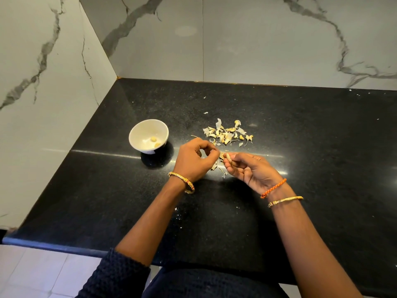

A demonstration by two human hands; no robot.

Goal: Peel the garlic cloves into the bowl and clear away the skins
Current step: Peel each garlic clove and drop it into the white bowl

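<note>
My right hand (pixel 250 168) pinches a pale garlic clove (pixel 228 156) between thumb and fingertips, above the black counter. My left hand (pixel 196 159) is curled beside it, its fingertips pinching at a scrap of skin (pixel 221 155) on the clove. A small white bowl (pixel 137 130) stands to the left of my hands and holds two peeled cloves (pixel 155 141). Behind my hands lies a heap of garlic cloves and papery skins (pixel 227 133). A few loose skins (pixel 216 166) lie on the counter right under my hands.
The black speckled counter (pixel 311 147) fills a corner between marble walls on the left and at the back. Its front edge (pixel 53 246) runs near my body. Tiny skin flakes (pixel 205 112) are scattered behind the heap.
</note>
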